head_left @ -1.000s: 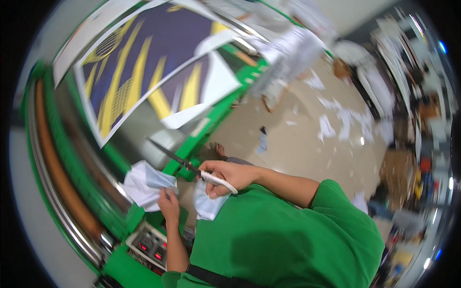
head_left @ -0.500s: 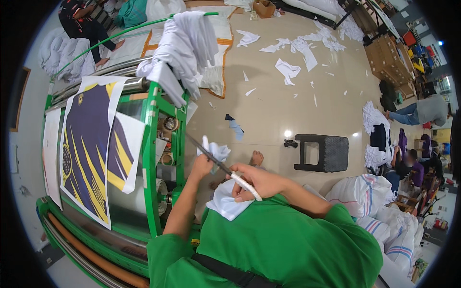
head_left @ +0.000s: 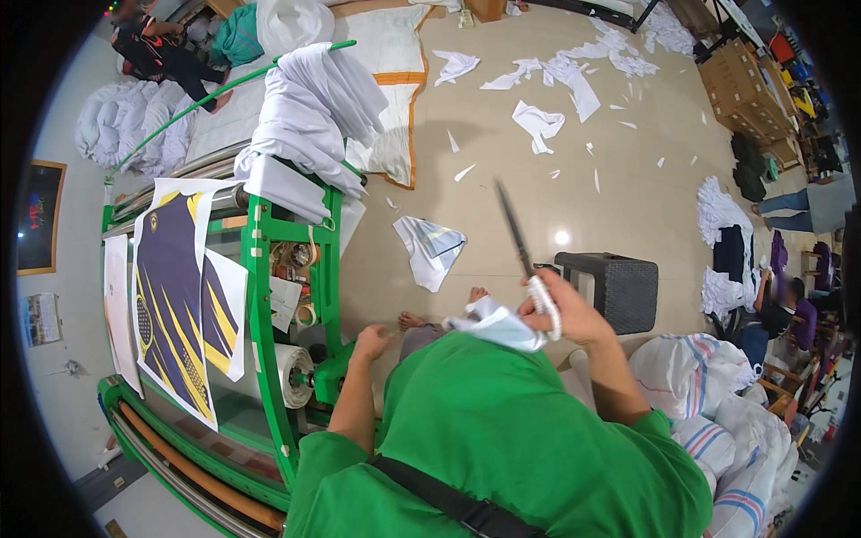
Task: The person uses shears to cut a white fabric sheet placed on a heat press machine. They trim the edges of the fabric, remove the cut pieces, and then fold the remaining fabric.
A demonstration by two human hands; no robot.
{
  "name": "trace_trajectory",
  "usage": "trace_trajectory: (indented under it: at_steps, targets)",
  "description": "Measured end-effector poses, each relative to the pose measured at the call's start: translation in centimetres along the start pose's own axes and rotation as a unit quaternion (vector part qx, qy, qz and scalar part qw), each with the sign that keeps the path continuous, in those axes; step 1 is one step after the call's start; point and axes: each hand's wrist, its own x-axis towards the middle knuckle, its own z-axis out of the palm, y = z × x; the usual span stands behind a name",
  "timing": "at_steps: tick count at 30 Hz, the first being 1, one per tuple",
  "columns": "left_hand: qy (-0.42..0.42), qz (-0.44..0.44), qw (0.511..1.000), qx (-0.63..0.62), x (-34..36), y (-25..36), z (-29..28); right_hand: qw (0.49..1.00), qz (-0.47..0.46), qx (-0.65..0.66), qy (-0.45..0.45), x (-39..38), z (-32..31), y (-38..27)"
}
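Long scissors (head_left: 515,231) with dark blades and a white wrapped handle are gripped in my right hand (head_left: 560,308), blades pointing up and away. Below that hand, a piece of white fabric (head_left: 502,325) spreads against my green shirt and seems pinched by the same fingers. My left hand (head_left: 373,343) is beside the green machine frame, its fingers loosely apart and nothing visible in them. On the floor ahead lies a white cut piece with a grey-blue print (head_left: 432,249).
At left stands a green roller machine (head_left: 260,314) with printed dark-and-yellow sheets (head_left: 170,305) over it and white cloth (head_left: 309,108) draped on top. A black stool (head_left: 619,291) is right of my feet. White sacks (head_left: 691,372), fabric scraps (head_left: 538,125) and several people are around.
My left hand has let go of the fabric, and a cut piece now lies on the floor ahead. My right hand has swung right and forward with the scissors and white fabric.
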Motion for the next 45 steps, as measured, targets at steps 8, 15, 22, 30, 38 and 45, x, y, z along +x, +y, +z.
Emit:
trace_trajectory:
  at_steps: [8, 15, 22, 30, 38, 45]
  targets:
    - [0.166, -0.185, 0.919, -0.306, 5.3, -5.9, -4.5, 0.968, -0.047, 0.083, 0.232, -5.8, -7.9, -0.5]
    - [0.076, -0.153, 0.949, -0.263, 6.6, -7.9, 4.6, 0.941, -0.109, 0.144, 0.286, -7.9, -9.2, -1.5]
    - [-0.074, -0.037, 0.975, -0.207, 6.5, -0.3, 8.8, 0.957, -0.065, 0.100, 0.265, -6.4, -6.6, -1.0]
    - [-0.039, 0.079, 0.870, -0.485, 0.4, 18.1, -8.8, 0.981, -0.011, -0.021, 0.192, 6.5, 0.4, -1.3]
    - [-0.031, 0.082, 0.640, -0.764, -1.5, 14.3, -12.6, 0.999, 0.008, -0.033, 0.003, 17.3, 13.2, -3.3]
    - [0.154, -0.048, 0.894, -0.418, -5.0, -12.5, 5.8, 0.998, 0.064, -0.020, 0.005, 20.1, 13.7, -0.7]
